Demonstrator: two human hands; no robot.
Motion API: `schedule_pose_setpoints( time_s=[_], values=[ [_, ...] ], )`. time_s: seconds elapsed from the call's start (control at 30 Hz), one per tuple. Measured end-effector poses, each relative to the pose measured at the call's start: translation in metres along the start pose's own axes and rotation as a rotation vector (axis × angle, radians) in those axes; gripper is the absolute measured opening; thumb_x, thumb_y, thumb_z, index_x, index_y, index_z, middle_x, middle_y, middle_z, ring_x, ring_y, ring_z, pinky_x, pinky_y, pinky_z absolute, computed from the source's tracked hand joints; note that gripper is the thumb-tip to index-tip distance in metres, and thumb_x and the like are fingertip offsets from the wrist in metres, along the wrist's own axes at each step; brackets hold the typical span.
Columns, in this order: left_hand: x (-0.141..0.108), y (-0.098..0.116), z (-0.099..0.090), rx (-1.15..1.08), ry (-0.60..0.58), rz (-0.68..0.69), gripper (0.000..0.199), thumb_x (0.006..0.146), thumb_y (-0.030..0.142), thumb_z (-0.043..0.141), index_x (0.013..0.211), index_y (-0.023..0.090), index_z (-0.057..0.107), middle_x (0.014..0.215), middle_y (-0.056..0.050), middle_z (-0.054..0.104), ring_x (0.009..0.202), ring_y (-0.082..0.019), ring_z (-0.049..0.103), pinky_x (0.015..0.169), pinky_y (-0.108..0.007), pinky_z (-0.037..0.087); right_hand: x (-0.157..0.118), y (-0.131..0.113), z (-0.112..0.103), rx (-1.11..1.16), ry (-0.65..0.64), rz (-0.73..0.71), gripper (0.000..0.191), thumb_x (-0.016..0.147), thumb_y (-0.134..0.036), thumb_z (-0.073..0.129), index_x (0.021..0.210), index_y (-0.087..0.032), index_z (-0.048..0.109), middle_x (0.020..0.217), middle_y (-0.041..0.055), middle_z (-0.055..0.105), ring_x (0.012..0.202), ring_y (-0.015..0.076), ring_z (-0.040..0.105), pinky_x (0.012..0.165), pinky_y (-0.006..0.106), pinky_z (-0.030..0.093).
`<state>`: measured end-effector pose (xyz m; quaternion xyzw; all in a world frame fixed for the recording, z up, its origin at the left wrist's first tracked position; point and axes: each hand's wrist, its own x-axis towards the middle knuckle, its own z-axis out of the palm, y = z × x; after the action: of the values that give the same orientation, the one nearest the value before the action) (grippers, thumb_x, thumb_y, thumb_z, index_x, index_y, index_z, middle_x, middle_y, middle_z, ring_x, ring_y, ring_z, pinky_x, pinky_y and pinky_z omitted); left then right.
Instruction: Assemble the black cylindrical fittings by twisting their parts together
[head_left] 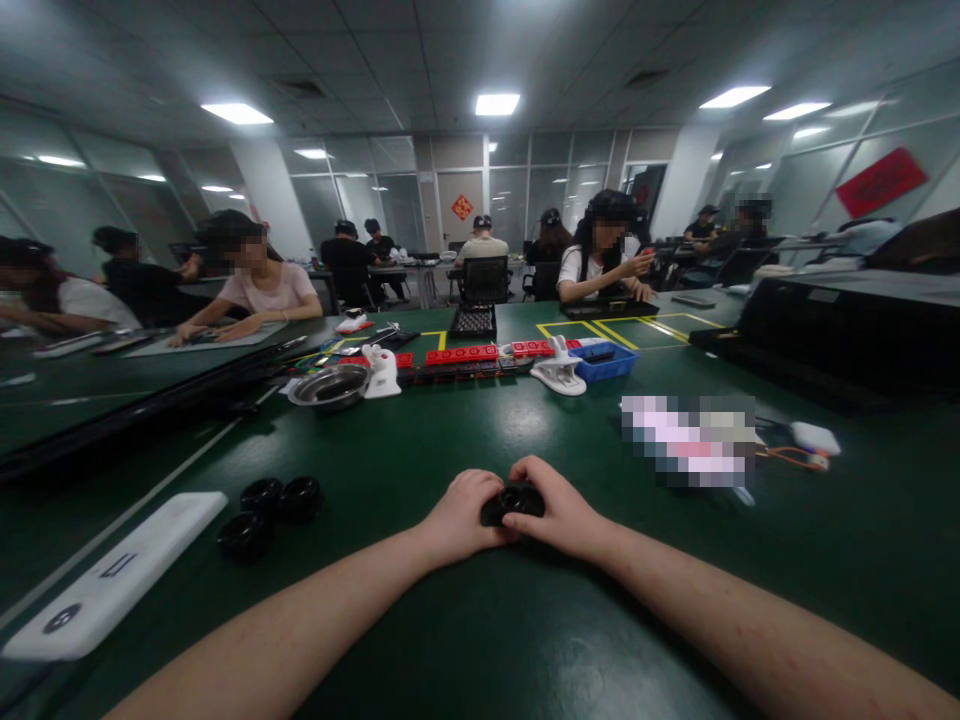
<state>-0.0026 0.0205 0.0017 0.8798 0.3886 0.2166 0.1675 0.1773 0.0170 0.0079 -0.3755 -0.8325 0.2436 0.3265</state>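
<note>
The green table spreads across the foreground, and over its near middle both bare forearms reach in until the hands meet. The left hand curls around one side of a glossy black part, while the right hand pinches the other side, thumb on the near edge and fingers beyond. That part sits between them, low over the table, its round opening turned upward. Good handling here would mean even pressure from both sides, fingertips at the rim rather than over the opening, since so smooth a surface could slip. Farther off, the steel bowl seems to hold something dark, though that may be only shadow. The blue tray holds dark, elongated items; the black tray beyond carries small pieces in rows.
</note>
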Motion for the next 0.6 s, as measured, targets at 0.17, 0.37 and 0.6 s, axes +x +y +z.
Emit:
schedule_pose_setpoints(
  time_s=[0.17, 0.37, 0.6],
  values=[
    [-0.0005, -0.0001, -0.0004, -0.007, 0.007, -0.004, 0.040, 0.063, 0.039, 0.067, 0.096, 0.019, 0.055, 0.097, -0.005, 0.057, 0.092, -0.022, 0.050, 0.085, -0.036, 0.037, 0.0012, -0.0040, -0.0033, 0.070, -0.072, -0.135, 0.026, 0.070, -0.015, 0.056, 0.095, -0.018, 0.050, 0.095, 0.0052, 0.051, 0.091, 0.0200, 0.049, 0.081, 0.035, 0.040],
    [-0.0004, -0.0009, 0.0004, -0.001, 0.000, 0.003, 0.034, 0.062, 0.037, 0.069, 0.089, 0.018, 0.057, 0.096, -0.004, 0.057, 0.092, -0.022, 0.050, 0.084, -0.036, 0.037, -0.0001, -0.0003, -0.0002, 0.024, 0.000, -0.005, 0.037, 0.069, -0.024, 0.061, 0.102, -0.017, 0.045, 0.096, 0.0069, 0.052, 0.088, 0.0212, 0.050, 0.078, 0.037, 0.041],
    [-0.0006, -0.0019, 0.0010, 0.001, 0.002, -0.009, 0.045, 0.062, 0.038, 0.069, 0.098, 0.017, 0.054, 0.098, -0.006, 0.056, 0.094, -0.022, 0.049, 0.086, -0.036, 0.036, 0.0003, -0.0011, -0.0041, 0.062, -0.081, -0.174, 0.025, 0.076, -0.018, 0.049, 0.101, -0.018, 0.052, 0.100, 0.0068, 0.052, 0.095, 0.0208, 0.048, 0.085, 0.036, 0.038]
  ],
)
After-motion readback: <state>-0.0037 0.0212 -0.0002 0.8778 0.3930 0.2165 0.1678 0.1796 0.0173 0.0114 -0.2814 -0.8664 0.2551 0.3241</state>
